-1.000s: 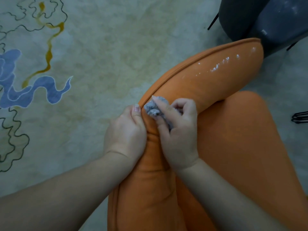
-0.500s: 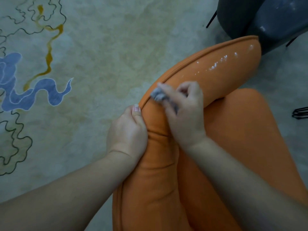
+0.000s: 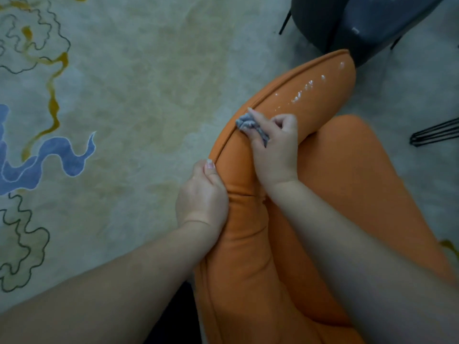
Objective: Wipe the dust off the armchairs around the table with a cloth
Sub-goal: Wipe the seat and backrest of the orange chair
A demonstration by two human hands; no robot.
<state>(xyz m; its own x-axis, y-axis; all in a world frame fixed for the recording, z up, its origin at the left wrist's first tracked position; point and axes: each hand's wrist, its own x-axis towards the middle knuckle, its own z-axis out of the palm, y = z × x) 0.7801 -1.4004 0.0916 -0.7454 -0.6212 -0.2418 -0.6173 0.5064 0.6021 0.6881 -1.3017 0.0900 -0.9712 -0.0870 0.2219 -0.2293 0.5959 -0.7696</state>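
Head view. Right hand (image 3: 275, 147) with curled fingers pinching a crumpled grey cloth (image 3: 248, 124), pressed on the curved backrest of the orange armchair (image 3: 248, 244), near white dust specks (image 3: 303, 91) farther right. Left hand (image 3: 202, 194) grips the backrest's left edge. Patterned rug (image 3: 124, 95) at left; dark chair (image 3: 347, 23) beyond.

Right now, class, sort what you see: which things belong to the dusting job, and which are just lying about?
Part of the job:
- grey cloth, pinched in the right hand
- orange armchair, white specks on its backrest
- left hand, gripping the backrest edge

Just there:
- dark grey chair
- patterned rug
- black wire legs
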